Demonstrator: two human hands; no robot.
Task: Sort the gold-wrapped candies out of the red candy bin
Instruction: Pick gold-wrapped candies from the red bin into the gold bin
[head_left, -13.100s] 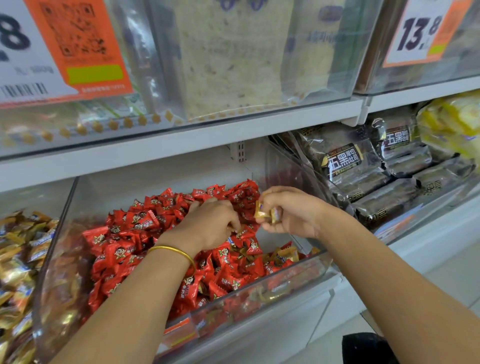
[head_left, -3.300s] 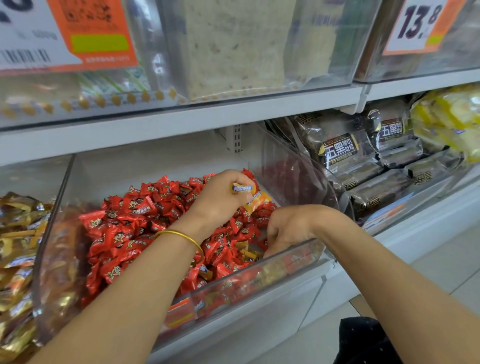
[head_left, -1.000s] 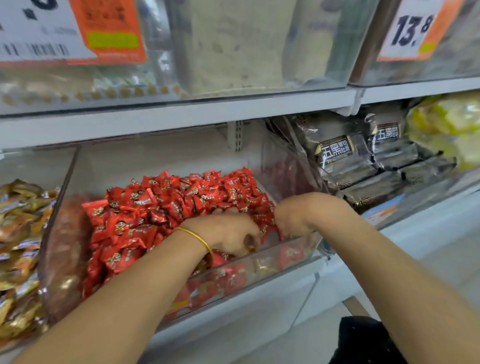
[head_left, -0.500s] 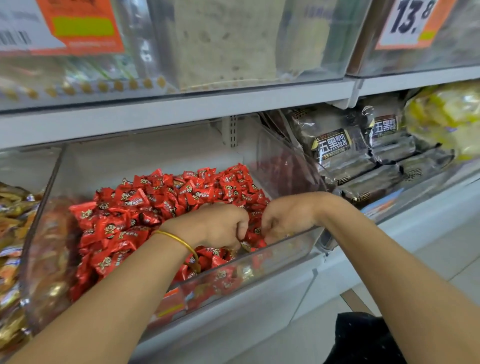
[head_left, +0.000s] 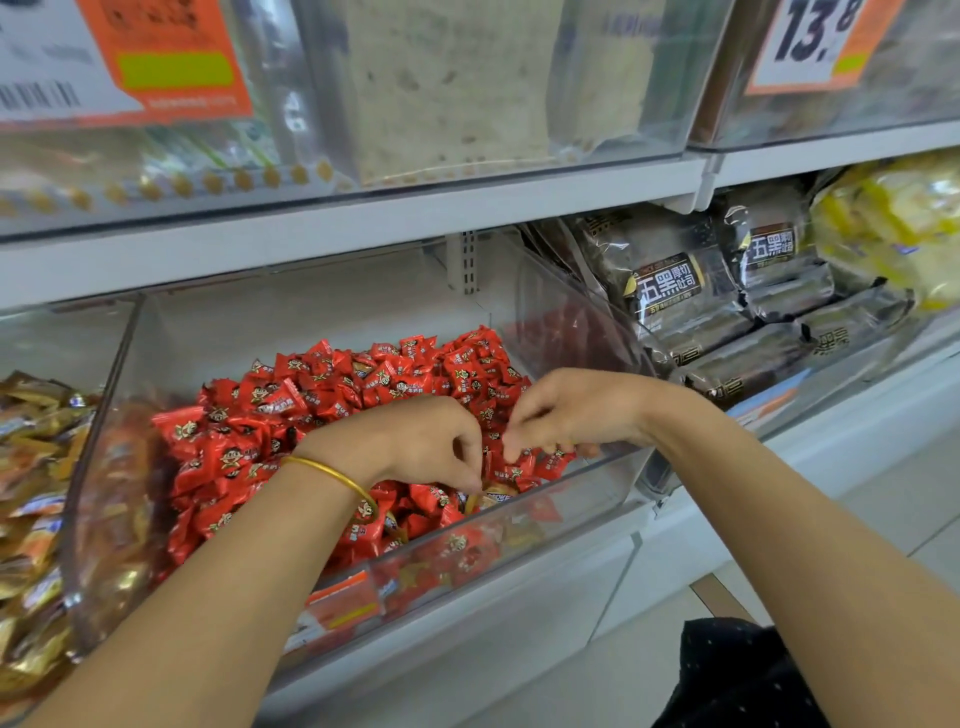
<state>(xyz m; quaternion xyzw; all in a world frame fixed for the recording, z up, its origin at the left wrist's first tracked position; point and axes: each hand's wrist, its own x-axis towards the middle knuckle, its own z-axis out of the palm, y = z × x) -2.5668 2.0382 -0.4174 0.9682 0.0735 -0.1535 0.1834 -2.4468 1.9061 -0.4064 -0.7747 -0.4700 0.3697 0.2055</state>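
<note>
Left neighbour bin (head_left: 36, 519): holds gold and orange wrapped sweets.

Red candy bin (head_left: 582, 499): a clear bin on the lower shelf (head_left: 545, 587), with red candies (head_left: 311, 410) heaped toward its rear and left.

Left hand (head_left: 415, 441): the forearm enters from lower left with a gold bangle (head_left: 332, 474) at the wrist. The back of the hand faces up and the wrist is bent down. The fingers (head_left: 470, 470) are curled narrow, thumb and forefinger tips pinching the gold-wrapped candy (head_left: 492, 498).

Gold-wrapped candy: lies at the bin's front centre, just behind the front wall and half buried among red candies. Its visible long axis runs left to right, parallel to that wall.

Right hand (head_left: 576, 410): just beside the left hand and apart from it, palm down. Its fingers (head_left: 524, 415) point left and down onto the red candies, loosely curled. Whether they hold anything cannot be told.

Right neighbour bin: dark bread packs (head_left: 675, 296).
</note>
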